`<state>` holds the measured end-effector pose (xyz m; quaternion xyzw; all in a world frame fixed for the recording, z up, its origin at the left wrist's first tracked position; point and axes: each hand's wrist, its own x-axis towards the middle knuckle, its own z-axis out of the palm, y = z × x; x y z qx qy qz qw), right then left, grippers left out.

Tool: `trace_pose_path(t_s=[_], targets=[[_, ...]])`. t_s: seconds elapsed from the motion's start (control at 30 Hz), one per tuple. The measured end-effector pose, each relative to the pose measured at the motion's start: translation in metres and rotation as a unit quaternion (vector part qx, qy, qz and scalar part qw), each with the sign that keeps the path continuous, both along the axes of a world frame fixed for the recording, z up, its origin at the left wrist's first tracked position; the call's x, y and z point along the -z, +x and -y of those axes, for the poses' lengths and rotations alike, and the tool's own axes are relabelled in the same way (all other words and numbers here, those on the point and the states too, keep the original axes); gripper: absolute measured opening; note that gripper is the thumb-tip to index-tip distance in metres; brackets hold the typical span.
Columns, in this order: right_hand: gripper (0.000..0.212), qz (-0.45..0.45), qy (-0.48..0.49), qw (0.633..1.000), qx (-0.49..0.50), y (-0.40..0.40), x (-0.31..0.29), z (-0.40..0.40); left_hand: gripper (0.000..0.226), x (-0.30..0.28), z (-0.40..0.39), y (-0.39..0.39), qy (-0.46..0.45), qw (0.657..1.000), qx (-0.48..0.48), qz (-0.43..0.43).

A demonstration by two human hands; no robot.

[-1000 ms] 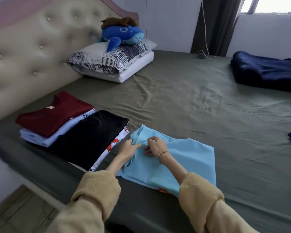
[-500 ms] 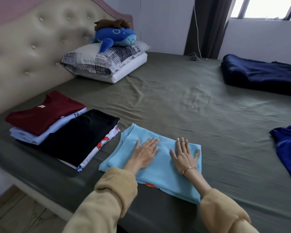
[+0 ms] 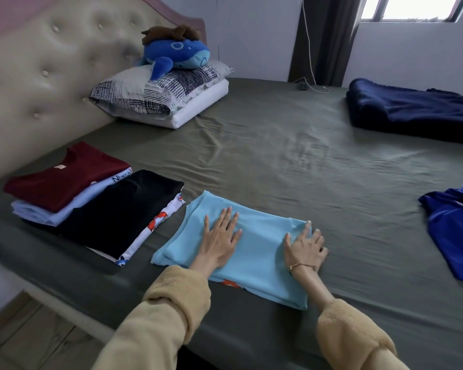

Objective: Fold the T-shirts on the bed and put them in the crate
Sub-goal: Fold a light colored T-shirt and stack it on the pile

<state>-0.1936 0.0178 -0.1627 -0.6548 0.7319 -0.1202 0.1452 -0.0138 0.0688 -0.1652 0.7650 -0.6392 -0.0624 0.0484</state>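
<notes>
Shirt (image 3: 254, 252) in light blue lies folded near the bed (image 3: 292, 161) edge, under both hands.

Left hand (image 3: 221, 240) lies flat with straight fingers, likely to press the folds down. Right hand (image 3: 306, 245) sits at the right edge with fingers bent over the cloth; I cannot tell if it pinches it. Just left sits a pile (image 3: 91, 196) of folded shirts. A dark blue top (image 3: 455, 228) waits far right. No crate shows. Nothing blocks the hands.

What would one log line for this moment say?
step: folding | item: light blue T-shirt | left hand: flat on it | right hand: gripping right edge | crate: unseen
</notes>
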Motion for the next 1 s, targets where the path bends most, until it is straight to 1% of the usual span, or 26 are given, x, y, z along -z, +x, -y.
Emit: trace_pose_path(t_s=[0.07, 0.1, 0.17, 0.23, 0.27, 0.33, 0.37, 0.43, 0.5, 0.6, 0.83, 0.93, 1.0], targets=[[0.06, 0.015, -0.017, 0.999, 0.04, -0.009, -0.004, -0.005, 0.054, -0.001, -0.007, -0.006, 0.002, 0.999, 0.042, 0.009], [0.055, 0.03, -0.011, 0.998, 0.053, -0.012, -0.006, -0.007, 0.055, -0.002, -0.01, -0.009, 0.002, 0.998, 0.065, 0.017], [0.049, 0.031, 0.021, 0.998, 0.052, -0.017, -0.011, -0.012, 0.052, -0.002, -0.015, -0.017, 0.011, 0.995, 0.095, 0.03], [0.047, 0.019, 0.055, 0.998, 0.03, -0.019, -0.015, -0.015, 0.051, -0.002, -0.017, -0.023, 0.027, 0.995, 0.092, 0.03], [0.046, 0.032, 0.067, 0.997, 0.024, -0.021, -0.018, -0.016, 0.052, -0.004, -0.019, -0.028, 0.037, 0.995, 0.086, 0.031], [0.044, 0.094, 0.086, 0.992, 0.026, -0.021, -0.023, -0.015, 0.052, -0.007, -0.019, -0.032, 0.06, 0.995, 0.077, 0.032], [0.044, 0.126, 0.089, 0.988, 0.026, -0.022, -0.024, -0.013, 0.052, -0.01, -0.019, -0.034, 0.07, 0.994, 0.073, 0.027], [0.044, 0.16, 0.081, 0.983, 0.026, -0.03, -0.03, -0.012, 0.051, -0.015, -0.017, -0.041, 0.084, 0.994, 0.073, 0.013], [0.043, 0.166, 0.077, 0.983, 0.032, -0.044, -0.033, -0.009, 0.052, -0.018, -0.014, -0.052, 0.089, 0.993, 0.082, 0.006], [0.042, 0.165, 0.071, 0.982, 0.058, -0.082, -0.032, -0.001, 0.053, -0.021, -0.008, -0.082, 0.078, 0.99, 0.116, 0.023], [0.041, 0.166, 0.061, 0.967, 0.185, -0.205, -0.032, -0.004, 0.053, -0.011, 0.004, -0.165, 0.057, 0.971, 0.225, 0.054], [0.045, 0.174, 0.056, 0.965, 0.188, -0.224, -0.035, -0.007, 0.055, -0.005, 0.006, -0.185, 0.048, 0.967, 0.238, 0.073], [0.044, 0.189, 0.039, 0.966, 0.174, -0.22, -0.045, -0.005, 0.056, -0.005, 0.007, -0.185, 0.038, 0.971, 0.228, 0.059]])
